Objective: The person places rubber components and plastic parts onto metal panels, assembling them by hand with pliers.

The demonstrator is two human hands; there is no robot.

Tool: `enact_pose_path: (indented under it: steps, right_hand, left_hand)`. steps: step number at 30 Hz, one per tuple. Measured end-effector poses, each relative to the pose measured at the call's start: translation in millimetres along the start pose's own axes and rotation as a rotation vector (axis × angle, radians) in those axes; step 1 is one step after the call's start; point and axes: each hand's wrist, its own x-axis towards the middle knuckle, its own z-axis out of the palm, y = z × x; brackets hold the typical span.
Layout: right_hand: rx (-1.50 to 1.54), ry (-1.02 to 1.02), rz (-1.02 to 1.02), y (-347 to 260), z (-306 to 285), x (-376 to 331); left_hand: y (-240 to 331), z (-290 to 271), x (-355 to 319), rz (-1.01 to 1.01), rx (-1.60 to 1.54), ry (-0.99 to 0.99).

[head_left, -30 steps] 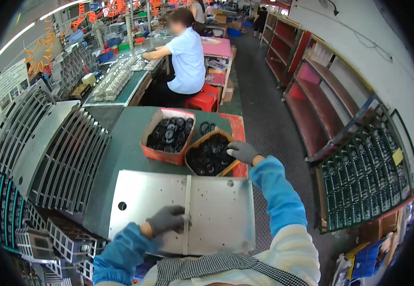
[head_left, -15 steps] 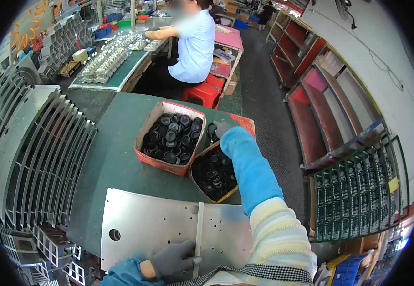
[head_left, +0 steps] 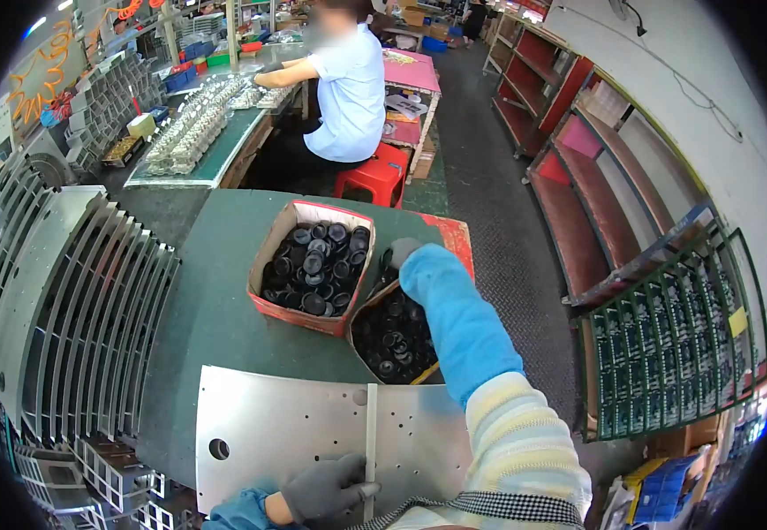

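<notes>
A flat silver sheet-metal panel (head_left: 268, 424) with several small holes lies in front of me on the green table. My left hand (head_left: 326, 488), in a grey glove, rests on it, thumb and fingers closed on the narrow raised strip (head_left: 371, 433) down its middle. My right arm, in a blue sleeve cover, stretches across the smaller box (head_left: 366, 358) of black round plastic caps (head_left: 395, 340). Beyond its far rim, my gloved right hand (head_left: 404, 253) is closed beside something dark; the fingers partly hide it.
A larger box (head_left: 299, 314) of black caps stands left of the smaller one. Slatted metal parts (head_left: 92, 327) are stacked on the left. A person (head_left: 348, 97) sits at another bench ahead. A rack of circuit boards (head_left: 666, 344) and shelves (head_left: 578, 203) stand on the right.
The whole view has shifted slightly, so the table sits lower in the picture. My right hand has turned inward a little at the same spot; my left hand stays on the strip.
</notes>
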Motion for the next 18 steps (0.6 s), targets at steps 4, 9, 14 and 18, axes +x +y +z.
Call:
enact_pose_path:
  steps: [4, 9, 14, 18]
  right_hand:
    - [0.021, 0.054, -0.103, -9.0, 3.0, -15.8]
    - [0.000, -0.175, 0.035, -30.1, -19.1, -17.8]
    - [0.000, -0.039, 0.227, 6.3, 15.8, -4.4]
    - [-0.089, -0.178, -0.001, -11.1, -4.0, -2.7]
  left_hand:
    - [7.5, -7.0, -1.7, 0.016, 0.034, -0.030]
    - [4.4, -4.7, -7.0, -0.037, 0.060, 0.005]
    - [-0.4, 1.9, 2.8, 0.035, 0.034, 0.002]
    - [1.6, -3.3, -1.1, -0.029, 0.121, -0.044]
